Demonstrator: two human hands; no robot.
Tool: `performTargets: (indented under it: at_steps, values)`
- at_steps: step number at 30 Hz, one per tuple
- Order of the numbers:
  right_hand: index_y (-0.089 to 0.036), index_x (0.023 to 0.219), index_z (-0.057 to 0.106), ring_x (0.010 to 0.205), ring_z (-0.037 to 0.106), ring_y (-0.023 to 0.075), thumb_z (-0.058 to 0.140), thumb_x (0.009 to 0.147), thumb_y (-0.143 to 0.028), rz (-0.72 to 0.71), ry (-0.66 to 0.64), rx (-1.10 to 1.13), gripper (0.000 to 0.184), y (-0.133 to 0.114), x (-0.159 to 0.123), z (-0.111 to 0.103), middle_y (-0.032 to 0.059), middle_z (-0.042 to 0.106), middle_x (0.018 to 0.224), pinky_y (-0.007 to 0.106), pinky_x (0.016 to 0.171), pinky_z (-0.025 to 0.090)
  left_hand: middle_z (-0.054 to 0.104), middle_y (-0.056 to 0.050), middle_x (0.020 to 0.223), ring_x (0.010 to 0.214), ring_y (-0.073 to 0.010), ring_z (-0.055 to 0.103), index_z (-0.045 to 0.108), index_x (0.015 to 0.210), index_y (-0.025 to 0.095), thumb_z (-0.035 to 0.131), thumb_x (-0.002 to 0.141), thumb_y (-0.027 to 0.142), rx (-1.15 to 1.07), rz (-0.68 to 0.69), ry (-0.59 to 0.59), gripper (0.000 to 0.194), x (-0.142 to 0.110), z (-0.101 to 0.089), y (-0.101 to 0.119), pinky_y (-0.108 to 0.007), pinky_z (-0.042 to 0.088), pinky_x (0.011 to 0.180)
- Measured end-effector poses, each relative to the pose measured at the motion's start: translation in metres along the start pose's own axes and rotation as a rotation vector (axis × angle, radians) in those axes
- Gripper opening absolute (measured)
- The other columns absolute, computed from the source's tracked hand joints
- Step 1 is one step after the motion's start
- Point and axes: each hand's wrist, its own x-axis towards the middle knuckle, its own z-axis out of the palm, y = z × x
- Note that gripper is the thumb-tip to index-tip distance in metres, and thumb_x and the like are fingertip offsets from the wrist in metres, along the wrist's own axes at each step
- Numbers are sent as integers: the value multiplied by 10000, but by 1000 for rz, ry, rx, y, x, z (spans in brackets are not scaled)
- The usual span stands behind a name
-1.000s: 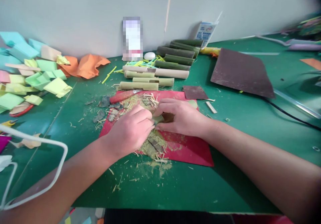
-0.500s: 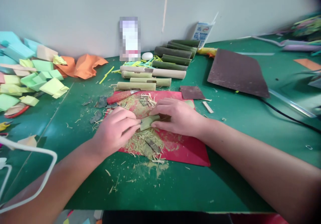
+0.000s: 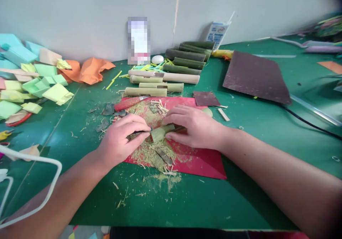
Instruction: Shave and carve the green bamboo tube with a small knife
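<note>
Over a red mat strewn with pale green dust and shavings, my right hand grips a short piece of bamboo tube, pale green and lying nearly level. Pinched between the thumb and fingers of my left hand is a thin dark strip, perhaps folded sandpaper; its tip meets the bamboo's left end. Most of the strip is hidden by the fingers. Below the hands lie dark bamboo scraps. A red-handled knife rests at the mat's back left edge.
Behind the mat are cut bamboo tubes, pale and dark green. A small brown sheet and a large one lie right. Folded papers pile up left, near a white wire frame. A phone leans against the wall.
My left hand has drawn back slightly from the bamboo, showing more of the dark strip and the bamboo's end. The right hand has shifted a little to the right with the bamboo.
</note>
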Motion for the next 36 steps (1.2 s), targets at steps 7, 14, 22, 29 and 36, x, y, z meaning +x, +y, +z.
performTargets:
  at_steps: [7, 14, 22, 29, 36]
  values:
    - [-161, 978, 612, 862, 544, 202, 613, 785, -268, 10, 48, -12, 220, -3, 0, 4, 74, 611, 921, 329, 749, 426, 652, -61, 949, 884, -135, 607, 672, 941, 155, 630, 810, 128, 72, 139, -52, 140, -5, 2, -1, -264, 482, 814]
    - [-155, 946, 621, 842, 538, 189, 616, 782, -253, 14, 65, 55, 191, 0, 2, 6, 65, 607, 892, 316, 733, 427, 641, -71, 930, 856, -146, 594, 653, 931, 135, 621, 816, 121, 114, 178, -36, 121, -4, 9, 1, -294, 480, 790]
    - [-168, 925, 625, 825, 538, 177, 618, 790, -279, 34, 49, 81, 175, 2, 3, 5, 54, 600, 885, 304, 715, 421, 631, -67, 908, 842, -150, 574, 642, 925, 131, 604, 826, 115, 144, 190, -54, 107, -2, 9, 2, -311, 471, 784]
    - [-164, 926, 626, 826, 533, 172, 613, 793, -263, 36, 37, 89, 166, 4, 4, 4, 48, 588, 875, 294, 714, 410, 630, -66, 892, 839, -149, 579, 643, 864, 141, 584, 841, 131, 102, 215, -49, 64, 7, 12, 0, -302, 485, 780]
    - [-174, 892, 619, 805, 523, 170, 614, 785, -253, 23, 41, 95, 133, 2, 5, 3, 37, 578, 838, 284, 682, 398, 627, -56, 867, 815, -143, 589, 645, 804, 151, 580, 843, 153, 53, 151, -47, 75, 8, 11, -3, -292, 490, 748]
